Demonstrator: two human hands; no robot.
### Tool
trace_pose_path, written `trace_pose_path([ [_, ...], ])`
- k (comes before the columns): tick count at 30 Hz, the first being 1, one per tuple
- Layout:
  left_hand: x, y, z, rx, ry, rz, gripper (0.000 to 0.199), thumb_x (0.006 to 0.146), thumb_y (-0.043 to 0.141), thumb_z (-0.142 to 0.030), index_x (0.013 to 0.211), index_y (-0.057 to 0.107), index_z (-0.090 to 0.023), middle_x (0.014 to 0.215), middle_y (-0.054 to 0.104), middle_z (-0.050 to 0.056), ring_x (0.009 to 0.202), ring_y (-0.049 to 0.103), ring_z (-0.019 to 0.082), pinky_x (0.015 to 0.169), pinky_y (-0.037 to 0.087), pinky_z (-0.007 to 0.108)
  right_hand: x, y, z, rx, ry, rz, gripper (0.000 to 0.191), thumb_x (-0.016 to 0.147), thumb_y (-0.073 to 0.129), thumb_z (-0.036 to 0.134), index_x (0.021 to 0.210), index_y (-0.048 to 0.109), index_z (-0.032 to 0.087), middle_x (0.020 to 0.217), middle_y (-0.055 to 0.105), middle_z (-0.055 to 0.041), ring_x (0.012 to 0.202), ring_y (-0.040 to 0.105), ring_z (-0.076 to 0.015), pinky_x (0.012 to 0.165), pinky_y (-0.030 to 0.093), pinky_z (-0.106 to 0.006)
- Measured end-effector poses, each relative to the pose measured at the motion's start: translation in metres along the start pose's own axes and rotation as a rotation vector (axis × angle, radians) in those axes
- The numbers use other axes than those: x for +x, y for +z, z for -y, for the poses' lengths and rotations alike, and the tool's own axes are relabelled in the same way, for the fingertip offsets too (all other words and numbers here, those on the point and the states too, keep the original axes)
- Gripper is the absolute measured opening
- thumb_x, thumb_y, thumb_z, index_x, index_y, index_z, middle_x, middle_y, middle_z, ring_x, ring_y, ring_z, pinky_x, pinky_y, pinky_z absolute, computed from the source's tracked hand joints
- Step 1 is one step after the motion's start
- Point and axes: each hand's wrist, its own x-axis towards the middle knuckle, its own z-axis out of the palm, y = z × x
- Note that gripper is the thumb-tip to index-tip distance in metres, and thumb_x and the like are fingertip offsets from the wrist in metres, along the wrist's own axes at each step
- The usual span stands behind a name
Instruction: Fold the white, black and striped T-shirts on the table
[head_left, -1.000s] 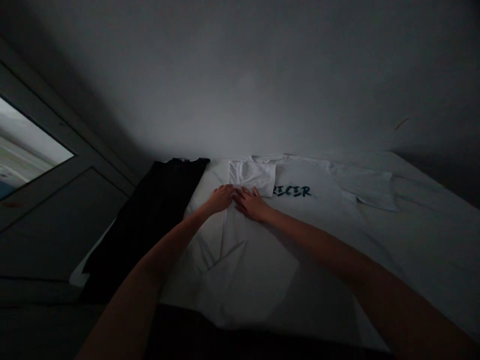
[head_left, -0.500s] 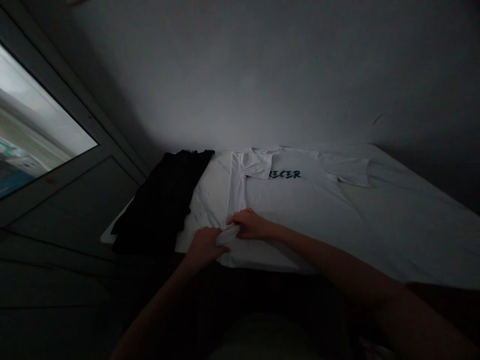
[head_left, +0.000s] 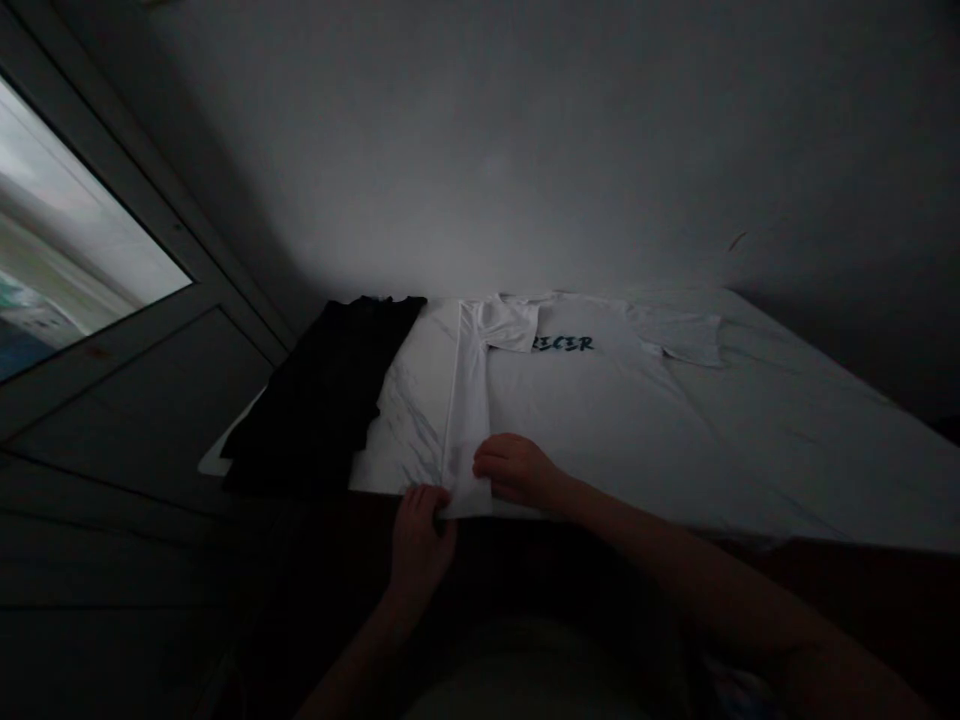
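Observation:
A white T-shirt (head_left: 585, 420) lies spread out with dark lettering across its chest. Its left side is turned inward as a long strip (head_left: 469, 410), and that sleeve lies over part of the lettering. The other sleeve (head_left: 682, 335) points out to the right. At the bottom left corner of the strip, my left hand (head_left: 421, 535) pinches the hem at the table's near edge. My right hand (head_left: 521, 470) is closed at the strip's inner edge, fingertips on the fabric just above the hem; its thumb is mostly hidden.
Dark folded clothing (head_left: 322, 390) lies on the left end of the marbled white table (head_left: 810, 450). Behind the table rises a pale wall (head_left: 480, 150). A door with a glass pane (head_left: 75, 230) stands at the left. The room is dim.
The bunched fabric at the hem now lies flat as part of the strip. My left hand has moved down to the corner, and my right hand slightly right and toward me.

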Motion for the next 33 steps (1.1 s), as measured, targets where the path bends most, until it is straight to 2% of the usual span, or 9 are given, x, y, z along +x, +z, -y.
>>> trace_pose_path([
  [8,-0.014,0.010,0.015,0.095,0.277,-0.181,0.033,0.067,0.043,0.000,0.089,0.056,-0.021,0.074,0.062,0.000,0.061,0.061,0.013,0.056,0.048,0.021,-0.018,-0.001,0.004,-0.031,-0.119,0.018,0.021,0.096,0.044,0.015,0.094,0.064,0.021,0.086,0.067,-0.0038,0.079,0.057,-0.0162,0.073,0.041,-0.030],
  [11,-0.017,0.009,0.017,0.142,0.320,-0.139,0.030,0.070,0.044,-0.002,0.090,0.056,-0.021,0.072,0.064,0.000,0.059,0.062,0.014,0.053,0.048,0.022,-0.021,-0.002,0.007,-0.002,-0.111,0.112,0.017,0.094,0.048,0.017,0.097,0.065,0.020,0.088,0.066,-0.0052,0.083,0.057,-0.0173,0.076,0.041,-0.031],
  [15,-0.010,-0.014,0.016,0.092,0.338,0.042,0.025,0.077,0.043,-0.006,0.092,0.057,-0.020,0.074,0.065,0.003,0.063,0.065,0.016,0.054,0.051,0.025,-0.019,-0.014,0.011,0.097,-0.088,0.222,0.015,0.089,0.056,0.021,0.101,0.065,0.019,0.094,0.066,-0.0067,0.089,0.057,-0.0192,0.080,0.042,-0.033],
  [18,0.018,-0.038,0.017,0.018,0.364,0.217,0.024,0.082,0.040,-0.009,0.093,0.059,-0.020,0.076,0.066,0.003,0.064,0.065,0.015,0.055,0.052,0.025,-0.016,-0.029,0.004,0.208,-0.033,0.254,0.014,0.090,0.058,0.024,0.100,0.067,0.020,0.101,0.067,-0.0066,0.095,0.059,-0.0186,0.084,0.043,-0.032],
  [22,0.097,-0.047,0.020,0.022,0.440,0.217,0.032,0.088,0.041,-0.011,0.111,0.059,-0.022,0.101,0.070,0.006,0.091,0.069,0.017,0.075,0.058,0.027,-0.014,-0.051,-0.044,0.161,0.242,0.208,0.021,0.093,0.058,0.032,0.109,0.066,0.020,0.115,0.066,-0.0091,0.107,0.060,-0.0202,0.094,0.043,-0.035],
  [24,0.147,-0.033,0.020,0.042,0.514,0.239,0.037,0.089,0.042,-0.015,0.123,0.056,-0.022,0.114,0.069,0.007,0.106,0.066,0.020,0.088,0.057,0.033,-0.017,-0.067,-0.087,0.048,0.447,0.197,0.027,0.092,0.060,0.035,0.113,0.065,0.019,0.121,0.064,-0.0111,0.111,0.059,-0.0224,0.096,0.044,-0.037],
  [26,0.199,-0.003,0.016,0.052,0.593,0.296,0.040,0.090,0.043,-0.018,0.128,0.054,-0.022,0.121,0.066,0.008,0.115,0.062,0.022,0.096,0.053,0.038,-0.026,-0.088,-0.135,-0.095,0.692,0.178,0.029,0.093,0.059,0.032,0.117,0.064,0.017,0.124,0.062,-0.0126,0.114,0.058,-0.0237,0.097,0.044,-0.036],
  [29,0.270,0.062,-0.004,0.033,0.695,0.406,0.039,0.090,0.045,-0.020,0.127,0.056,-0.020,0.126,0.065,0.009,0.118,0.060,0.023,0.102,0.050,0.042,-0.054,-0.130,-0.203,-0.311,1.103,0.089,0.028,0.094,0.056,0.025,0.119,0.063,0.016,0.127,0.061,-0.0123,0.119,0.055,-0.0223,0.100,0.042,-0.032],
  [33,0.347,0.163,-0.064,-0.027,0.686,0.603,0.036,0.089,0.049,-0.020,0.123,0.061,-0.020,0.125,0.067,0.009,0.116,0.061,0.023,0.105,0.047,0.041,-0.108,-0.183,-0.264,-0.500,1.522,-0.047,0.032,0.095,0.053,0.023,0.124,0.059,0.012,0.130,0.057,-0.0183,0.122,0.054,-0.0255,0.099,0.043,-0.033],
])
